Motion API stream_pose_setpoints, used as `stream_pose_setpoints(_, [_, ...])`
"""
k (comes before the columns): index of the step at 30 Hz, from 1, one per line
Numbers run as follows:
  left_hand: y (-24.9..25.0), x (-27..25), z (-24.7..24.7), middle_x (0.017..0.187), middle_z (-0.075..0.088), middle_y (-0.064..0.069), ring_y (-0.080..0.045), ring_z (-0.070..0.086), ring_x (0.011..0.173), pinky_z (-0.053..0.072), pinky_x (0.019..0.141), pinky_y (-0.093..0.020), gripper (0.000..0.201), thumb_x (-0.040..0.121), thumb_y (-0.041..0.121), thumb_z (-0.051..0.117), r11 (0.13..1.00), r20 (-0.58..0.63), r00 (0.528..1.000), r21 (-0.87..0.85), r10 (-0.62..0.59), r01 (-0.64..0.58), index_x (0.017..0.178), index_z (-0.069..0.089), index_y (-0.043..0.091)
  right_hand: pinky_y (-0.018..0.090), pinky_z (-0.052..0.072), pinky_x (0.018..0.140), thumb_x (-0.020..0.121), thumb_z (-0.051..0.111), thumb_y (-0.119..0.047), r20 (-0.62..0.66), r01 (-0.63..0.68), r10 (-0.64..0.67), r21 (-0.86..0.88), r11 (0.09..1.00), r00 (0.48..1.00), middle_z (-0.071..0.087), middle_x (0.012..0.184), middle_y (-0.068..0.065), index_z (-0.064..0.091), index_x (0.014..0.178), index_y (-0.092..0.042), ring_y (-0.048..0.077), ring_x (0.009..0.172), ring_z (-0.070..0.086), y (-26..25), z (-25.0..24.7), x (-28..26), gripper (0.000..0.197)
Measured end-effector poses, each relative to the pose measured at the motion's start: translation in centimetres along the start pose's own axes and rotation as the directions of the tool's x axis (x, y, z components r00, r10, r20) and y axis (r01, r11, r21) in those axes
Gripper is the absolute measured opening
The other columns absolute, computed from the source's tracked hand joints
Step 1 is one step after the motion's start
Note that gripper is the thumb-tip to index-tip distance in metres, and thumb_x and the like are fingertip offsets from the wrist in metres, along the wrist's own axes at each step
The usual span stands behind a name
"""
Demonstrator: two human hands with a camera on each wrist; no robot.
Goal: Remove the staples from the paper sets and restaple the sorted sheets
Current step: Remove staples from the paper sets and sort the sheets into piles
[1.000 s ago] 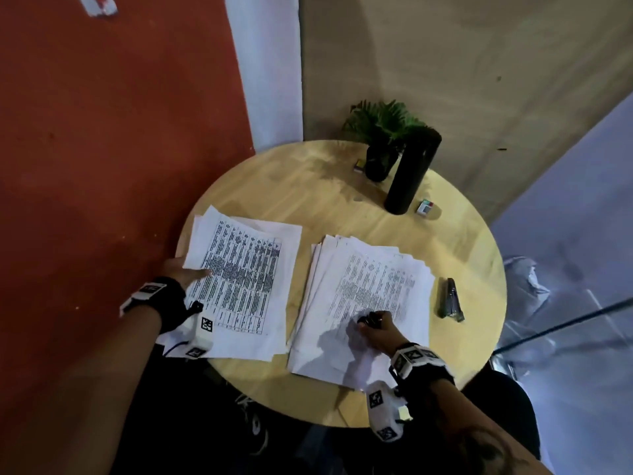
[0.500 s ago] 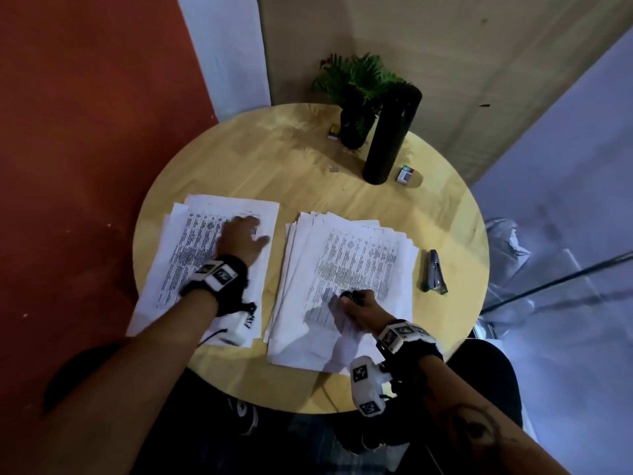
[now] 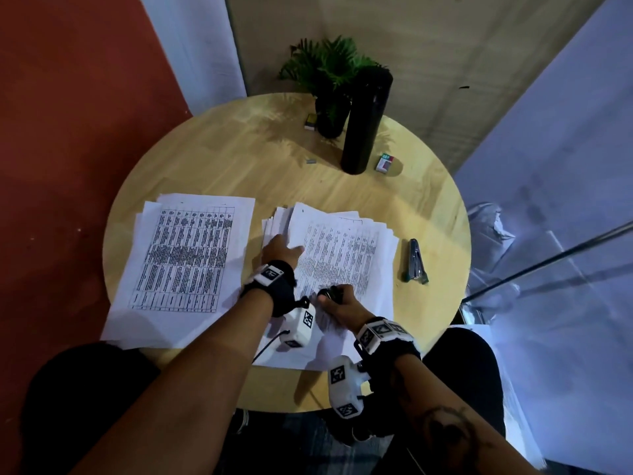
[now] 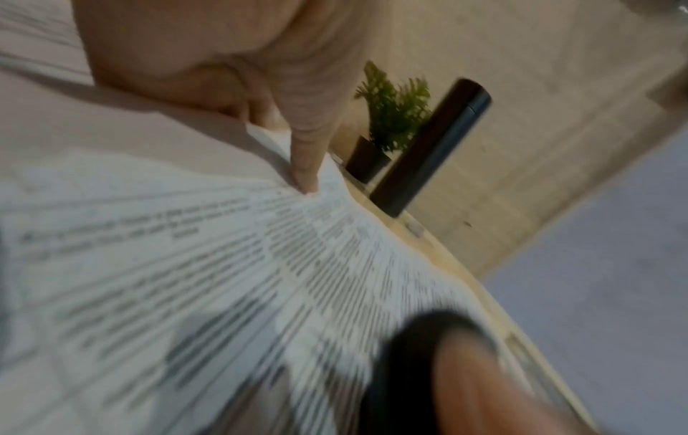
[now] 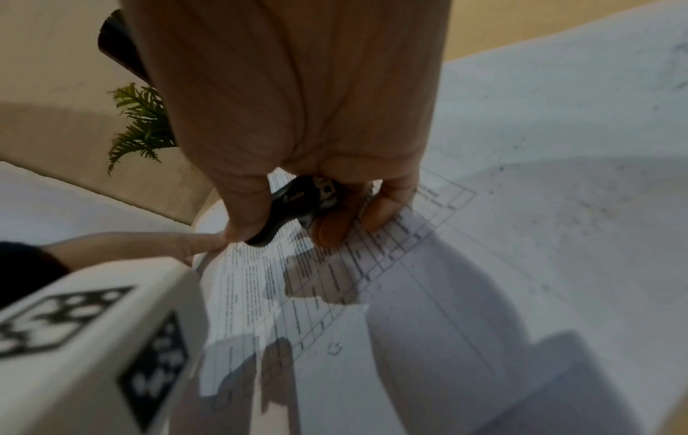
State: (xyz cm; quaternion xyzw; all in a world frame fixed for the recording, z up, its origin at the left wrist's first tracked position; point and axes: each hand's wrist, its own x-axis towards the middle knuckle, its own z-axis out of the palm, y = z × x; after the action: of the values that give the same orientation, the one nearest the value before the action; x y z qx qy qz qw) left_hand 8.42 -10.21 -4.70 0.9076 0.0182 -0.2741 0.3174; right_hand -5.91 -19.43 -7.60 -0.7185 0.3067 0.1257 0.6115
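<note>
Printed tables too blurred for reading. Left hand [image 3: 278, 249] pressing the right paper stack [image 3: 346, 255], fingers spread; right hand [image 3: 337, 301] clutching a black staple remover [image 5: 297, 206].

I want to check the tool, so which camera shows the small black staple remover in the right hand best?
The right wrist view: the small black staple remover sits close and sharp, pinched in the right hand. The head view shows only a small dark shape; the left wrist view, a dark blur.
</note>
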Motion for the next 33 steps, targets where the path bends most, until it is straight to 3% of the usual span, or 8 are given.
stream_pose_setpoints(5, [-1.5, 0.9, -1.8, 0.148, 0.037, -0.018, -0.033, 0.043, 0.131, 0.039, 0.101, -0.031, 0.083, 0.079, 0.023, 0.076, 0.996, 0.273, 0.958, 0.01, -0.089, 0.09, 0.143, 0.031, -0.005, 0.022, 0.034, 0.078, 0.092, 0.055, -0.013, 0.003, 0.022, -0.022, 0.015, 1.0, 1.0, 0.039, 0.104, 0.009, 0.031, 0.121, 0.004, 0.013, 0.099, 0.037, 0.3, 0.0, 0.2, 0.041])
stream_pose_setpoints(10, [-2.6, -0.3, -1.9, 0.136, 0.048, -0.027, -0.037, 0.05, 0.122, 0.038, 0.102, -0.039, 0.071, 0.075, 0.023, 0.079, 0.992, 0.138, 0.987, -0.097, 0.088, -0.075, 0.127, 0.048, -0.014, 0.02, 0.04, 0.063, 0.091, 0.058, -0.013, 0.0, 0.026, -0.026, 0.104, 0.994, 1.0, 0.048, 0.079, -0.002, 0.045, 0.107, -0.004, 0.012, 0.076, 0.047, -0.5, -1.1, -0.4, 0.023])
stream_pose_setpoints(14, [-2.7, -2.5, -3.3, 0.077, 0.05, -0.008, -0.017, 0.048, 0.076, 0.029, 0.064, -0.027, 0.025, 0.076, 0.016, 0.078, 0.929, -0.034, 0.957, -0.235, 0.287, -0.286, 0.077, 0.058, 0.001, 0.02, 0.038, 0.056, 0.087, 0.062, -0.006, -0.157, 0.121, -0.078, 0.288, 0.95, 0.985, 0.055, 0.085, -0.002, 0.049, 0.105, -0.01, 0.009, 0.07, 0.05, -3.7, -4.5, -2.5, 0.023])
stream_pose_setpoints(16, [-2.6, -3.6, -4.5, 0.061, 0.036, -0.004, -0.015, 0.035, 0.06, 0.023, 0.056, -0.028, 0.04, 0.075, 0.01, 0.078, 0.881, -0.104, 0.939, -0.326, 0.326, -0.342, 0.057, 0.042, 0.011, 0.018, 0.043, 0.057, 0.083, 0.065, -0.002, -0.247, 0.255, -0.185, 0.293, 0.921, 0.951, 0.057, 0.098, 0.005, 0.051, 0.104, -0.01, 0.012, 0.076, 0.055, -6.0, -6.8, -3.4, 0.027])
stream_pose_setpoints(21, [-1.2, -6.2, -7.6, 0.072, 0.07, 0.0, -0.014, 0.064, 0.069, 0.049, 0.079, -0.031, 0.01, 0.073, 0.003, 0.076, 0.737, -0.096, 0.93, -0.584, 0.355, -0.342, 0.078, 0.067, 0.004, 0.023, 0.049, 0.083, 0.064, 0.083, -0.009, -0.268, 0.431, -0.354, 0.326, 0.841, 0.896, 0.037, 0.137, -0.001, 0.06, 0.098, -0.02, 0.007, 0.089, 0.062, -12.0, -10.7, -5.6, 0.043])
stream_pose_setpoints(25, [0.2, -8.2, -9.4, 0.075, 0.074, 0.007, -0.006, 0.07, 0.075, 0.053, 0.075, -0.021, 0.016, 0.075, -0.006, 0.068, 0.64, -0.05, 0.903, -0.69, 0.426, -0.34, 0.082, 0.067, 0.009, 0.017, 0.054, 0.064, 0.021, 0.096, -0.031, -0.029, 0.385, -0.46, 0.596, 0.705, 0.887, 0.073, 0.085, -0.004, 0.058, 0.097, -0.012, 0.009, 0.074, 0.07, -14.8, -11.7, -8.0, 0.087])
stream_pose_setpoints(30, [-0.3, -9.3, -10.7, 0.073, 0.073, 0.012, 0.0, 0.068, 0.07, 0.052, 0.066, -0.013, 0.025, 0.078, -0.013, 0.063, 0.627, -0.12, 0.906, -0.684, 0.406, -0.372, 0.102, 0.064, -0.005, 0.019, 0.055, 0.067, 0.019, 0.096, -0.028, -0.014, 0.385, -0.489, 0.638, 0.667, 0.872, 0.073, 0.085, -0.001, 0.057, 0.099, -0.007, 0.013, 0.078, 0.07, -15.7, -11.3, -9.5, 0.092])
stream_pose_setpoints(33, [-1.2, -10.0, -11.4, 0.066, 0.071, 0.014, 0.003, 0.065, 0.064, 0.052, 0.072, -0.022, 0.023, 0.077, -0.014, 0.063, 0.667, -0.153, 0.908, -0.633, 0.391, -0.393, 0.099, 0.065, -0.01, 0.022, 0.056, 0.073, 0.02, 0.097, -0.027, -0.017, 0.392, -0.504, 0.652, 0.649, 0.864, 0.073, 0.089, 0.003, 0.057, 0.1, -0.006, 0.017, 0.081, 0.07, -16.0, -10.8, -10.5, 0.092])
